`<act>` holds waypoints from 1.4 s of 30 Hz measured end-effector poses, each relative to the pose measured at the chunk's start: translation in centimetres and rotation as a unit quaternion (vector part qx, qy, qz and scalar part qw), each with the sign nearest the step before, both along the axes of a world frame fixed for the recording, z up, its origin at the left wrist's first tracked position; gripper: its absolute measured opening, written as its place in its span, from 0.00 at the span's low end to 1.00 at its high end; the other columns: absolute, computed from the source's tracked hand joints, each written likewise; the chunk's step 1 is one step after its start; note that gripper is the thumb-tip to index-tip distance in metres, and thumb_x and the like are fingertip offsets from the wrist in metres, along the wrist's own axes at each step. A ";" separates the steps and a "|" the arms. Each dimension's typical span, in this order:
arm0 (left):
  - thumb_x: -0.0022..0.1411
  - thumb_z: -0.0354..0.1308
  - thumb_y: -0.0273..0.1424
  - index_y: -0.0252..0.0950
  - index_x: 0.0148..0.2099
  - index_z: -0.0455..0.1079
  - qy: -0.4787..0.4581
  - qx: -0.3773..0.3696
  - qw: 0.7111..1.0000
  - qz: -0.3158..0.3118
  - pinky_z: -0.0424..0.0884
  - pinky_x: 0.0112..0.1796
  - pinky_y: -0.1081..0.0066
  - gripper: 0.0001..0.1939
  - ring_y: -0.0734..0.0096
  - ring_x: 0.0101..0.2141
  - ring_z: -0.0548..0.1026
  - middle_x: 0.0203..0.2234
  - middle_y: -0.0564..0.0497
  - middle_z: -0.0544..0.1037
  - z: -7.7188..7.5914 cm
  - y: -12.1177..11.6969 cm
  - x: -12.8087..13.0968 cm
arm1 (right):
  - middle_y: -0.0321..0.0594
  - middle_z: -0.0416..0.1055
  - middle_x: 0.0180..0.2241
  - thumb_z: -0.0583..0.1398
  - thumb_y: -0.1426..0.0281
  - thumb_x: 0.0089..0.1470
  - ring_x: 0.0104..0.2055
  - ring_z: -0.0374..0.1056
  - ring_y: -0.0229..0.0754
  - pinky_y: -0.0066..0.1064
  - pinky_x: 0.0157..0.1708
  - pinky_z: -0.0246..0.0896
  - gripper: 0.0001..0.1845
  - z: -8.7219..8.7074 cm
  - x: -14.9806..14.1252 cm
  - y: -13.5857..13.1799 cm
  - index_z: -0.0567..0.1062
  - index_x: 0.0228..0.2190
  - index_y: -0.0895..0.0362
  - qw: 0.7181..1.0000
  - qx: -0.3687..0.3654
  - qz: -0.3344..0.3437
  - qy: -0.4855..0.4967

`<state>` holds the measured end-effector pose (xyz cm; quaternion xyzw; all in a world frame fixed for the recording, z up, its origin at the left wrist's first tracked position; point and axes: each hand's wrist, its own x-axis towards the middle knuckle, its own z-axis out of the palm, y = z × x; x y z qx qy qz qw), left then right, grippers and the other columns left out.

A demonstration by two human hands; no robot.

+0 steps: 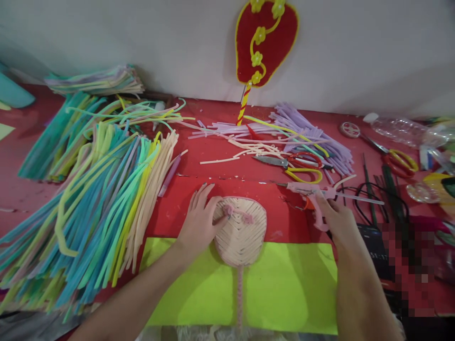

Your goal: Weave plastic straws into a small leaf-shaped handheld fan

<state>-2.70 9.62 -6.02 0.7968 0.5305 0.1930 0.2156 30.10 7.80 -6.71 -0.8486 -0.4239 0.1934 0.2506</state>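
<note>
A small cream hand fan (245,237) with a pink edge and a pink wrapped handle (240,289) lies with its blade pointing away from me. Near its top sits a twisted pink pipe-cleaner decoration (245,215). My left hand (201,215) pinches the fan's upper left edge, thumb on its face beside the decoration's left end; the other fingers stretch out past it. To the right, my right hand (332,215) is closed round the grip of a pink glue gun (313,189). A clear glue stick (362,196) juts from its back, and its nozzle points left.
A lime-green sheet (284,289) lies under the fan. Bundles of coloured pipe cleaners (88,213) fill the left; purple ones (313,132) lie behind. Scissors (298,163), more scissors (398,161), black cables (373,194) and a plastic bottle (401,130) lie rightward. A red fan (266,42) stands against the wall.
</note>
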 end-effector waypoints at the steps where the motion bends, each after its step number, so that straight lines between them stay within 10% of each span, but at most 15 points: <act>1: 0.55 0.54 0.33 0.38 0.46 0.61 -0.003 0.000 1.000 0.001 0.53 0.55 0.50 0.15 0.55 0.58 0.50 0.56 0.44 0.55 0.0 0.0 0.0 | 0.36 0.60 0.15 0.52 0.48 0.47 0.19 0.56 0.36 0.30 0.21 0.50 0.26 0.3 -0.3 0.1 0.66 0.15 0.57 0.999 -0.030 0.015 -0.043; 8: 0.56 0.53 0.34 0.38 0.46 0.61 -0.028 -0.012 1.000 -0.003 0.54 0.55 0.51 0.14 0.56 0.59 0.50 0.57 0.45 0.55 -0.1 -0.1 0.1 | 0.45 0.67 0.32 0.50 0.51 0.50 0.30 0.61 0.43 0.34 0.30 0.54 0.24 2.5 -2.9 -1.1 0.73 0.30 0.58 0.966 0.028 0.001 -0.258; 12: 0.58 0.52 0.33 0.38 0.42 0.63 -0.048 -0.026 0.999 -0.002 0.55 0.55 0.51 0.09 0.58 0.59 0.51 0.56 0.45 0.57 0.0 -0.1 0.4 | 0.42 0.68 0.28 0.53 0.55 0.51 0.25 0.61 0.38 0.32 0.29 0.57 0.19 3.6 -4.9 -1.8 0.73 0.29 0.57 0.973 0.118 0.085 -0.179; 25: 0.57 0.52 0.29 0.36 0.35 0.66 -0.117 -0.058 0.991 0.022 0.53 0.56 0.53 0.03 0.62 0.58 0.52 0.54 0.47 0.61 -0.1 -0.2 0.7 | 0.40 0.68 0.31 0.57 0.60 0.51 0.32 0.66 0.39 0.29 0.33 0.62 0.13 2.7 -11.4 -1.7 0.74 0.33 0.55 0.939 0.043 0.335 0.071; 42: 0.57 0.52 0.33 0.38 0.45 0.62 -0.069 -0.045 0.994 0.069 0.65 0.46 0.62 0.13 0.64 0.46 0.66 0.44 0.47 0.68 1.7 0.5 0.7 | 0.42 0.72 0.30 0.58 0.59 0.47 0.33 0.68 0.40 0.32 0.35 0.65 0.14 3.5 -12.1 0.4 0.72 0.29 0.57 0.950 0.081 0.198 0.229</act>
